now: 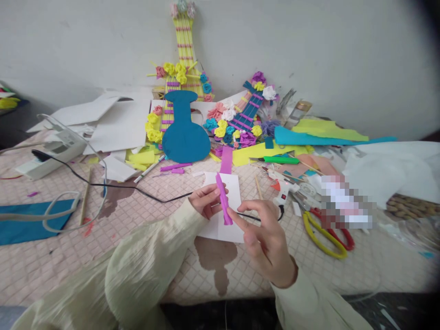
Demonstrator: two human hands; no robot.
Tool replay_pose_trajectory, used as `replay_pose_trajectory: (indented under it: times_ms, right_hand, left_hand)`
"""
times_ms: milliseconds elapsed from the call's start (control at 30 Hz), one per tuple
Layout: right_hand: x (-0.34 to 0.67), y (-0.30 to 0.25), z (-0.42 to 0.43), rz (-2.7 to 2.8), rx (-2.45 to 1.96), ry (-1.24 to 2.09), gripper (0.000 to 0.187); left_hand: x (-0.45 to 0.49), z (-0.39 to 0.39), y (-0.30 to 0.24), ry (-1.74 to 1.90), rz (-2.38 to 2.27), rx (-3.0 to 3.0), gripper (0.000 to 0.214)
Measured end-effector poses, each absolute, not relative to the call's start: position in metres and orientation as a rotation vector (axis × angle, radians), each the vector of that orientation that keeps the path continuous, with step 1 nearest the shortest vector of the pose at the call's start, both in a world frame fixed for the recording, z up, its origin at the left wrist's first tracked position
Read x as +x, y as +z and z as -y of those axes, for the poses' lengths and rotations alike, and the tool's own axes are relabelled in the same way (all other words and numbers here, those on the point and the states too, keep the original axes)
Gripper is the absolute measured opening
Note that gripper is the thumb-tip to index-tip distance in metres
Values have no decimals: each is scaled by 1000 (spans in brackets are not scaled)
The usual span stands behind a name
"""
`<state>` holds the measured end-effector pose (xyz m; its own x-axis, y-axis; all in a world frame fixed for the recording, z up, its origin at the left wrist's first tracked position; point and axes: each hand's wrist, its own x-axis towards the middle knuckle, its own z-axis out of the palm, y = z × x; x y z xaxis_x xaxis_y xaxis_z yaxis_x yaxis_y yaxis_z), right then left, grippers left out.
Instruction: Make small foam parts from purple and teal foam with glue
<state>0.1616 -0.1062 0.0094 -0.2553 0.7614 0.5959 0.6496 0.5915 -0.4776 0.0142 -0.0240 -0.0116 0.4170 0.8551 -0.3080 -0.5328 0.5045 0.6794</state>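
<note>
My left hand point(205, 200) pinches a folded strip of purple foam point(223, 199) near its middle. At the strip's lower end, my right hand point(266, 240) grips it with fingertips. Both hands hover over a white sheet point(233, 192) lying on the quilted pink tablecloth point(137, 238). Cream sleeves cover both of my arms.
A blue guitar-shaped cutout point(184, 133) and two flower-decorated craft guitars point(182, 68) lean at the wall. A white glue gun point(287, 192), its black cord point(103, 183), yellow and red scissors point(326, 233), loose purple strips point(226, 160), coloured foam sheets and white paper lie around.
</note>
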Motion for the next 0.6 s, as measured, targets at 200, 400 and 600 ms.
replay_pose_trajectory:
  times_ms: [200, 400, 600]
  right_hand:
    - [161, 11, 106, 1846, -1091, 224, 36]
    - [156, 7, 93, 1816, -1256, 202, 39]
    - [155, 1, 86, 1898, -1312, 98, 39]
  left_hand:
    - [14, 20, -17, 928, -687, 518, 19]
    - [14, 27, -14, 789, -632, 656, 26]
    - [13, 27, -16, 723, -594, 718, 27]
